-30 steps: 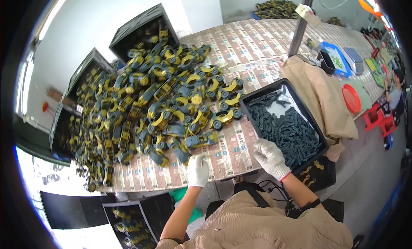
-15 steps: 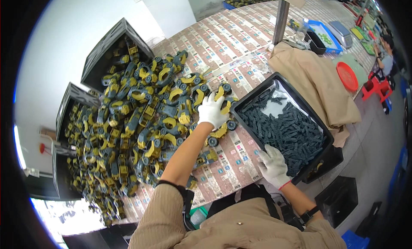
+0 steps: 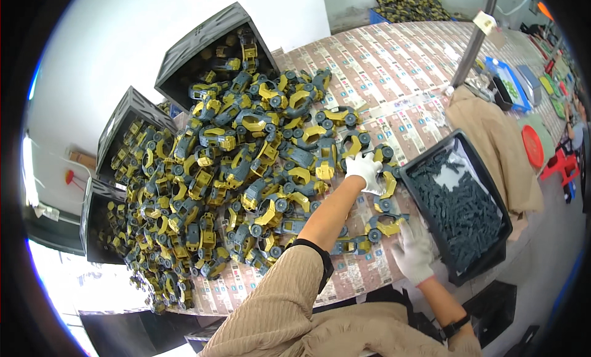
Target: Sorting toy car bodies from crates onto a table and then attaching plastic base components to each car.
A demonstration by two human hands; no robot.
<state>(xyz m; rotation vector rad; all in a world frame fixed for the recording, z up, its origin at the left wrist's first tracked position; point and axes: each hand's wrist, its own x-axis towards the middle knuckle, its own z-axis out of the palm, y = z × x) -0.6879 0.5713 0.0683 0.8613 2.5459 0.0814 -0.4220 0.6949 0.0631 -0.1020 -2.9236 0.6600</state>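
My left hand (image 3: 364, 170), in a white glove, rests with spread fingers among toy vehicles at the right side of a large pile. A yellow and dark-grey toy vehicle (image 3: 389, 183) lies against its right side; another toy vehicle (image 3: 353, 144) lies just beyond its fingertips. My right hand (image 3: 414, 253), also gloved, is open with fingers stretched out. Its fingertips reach the right end of a toy vehicle (image 3: 386, 226) lying on its side near the table's front; whether they touch is unclear. Right of that hand stands a black tray (image 3: 420, 204) of small dark-grey plastic parts (image 3: 465, 218).
The toy vehicle pile (image 3: 203, 172) spreads from tipped black crates (image 3: 209, 40) at the left. Brown cloth (image 3: 486, 147) lies behind the tray. A post (image 3: 473, 43) rises from the patterned table (image 3: 400, 61). Farther right are a red round lid (image 3: 532, 146) and a red stool (image 3: 561, 169).
The view has swung left, so the scene sits farther right. My right hand has left the tray's edge and moved left to the nearest toy vehicle. My left hand stays among the vehicles.
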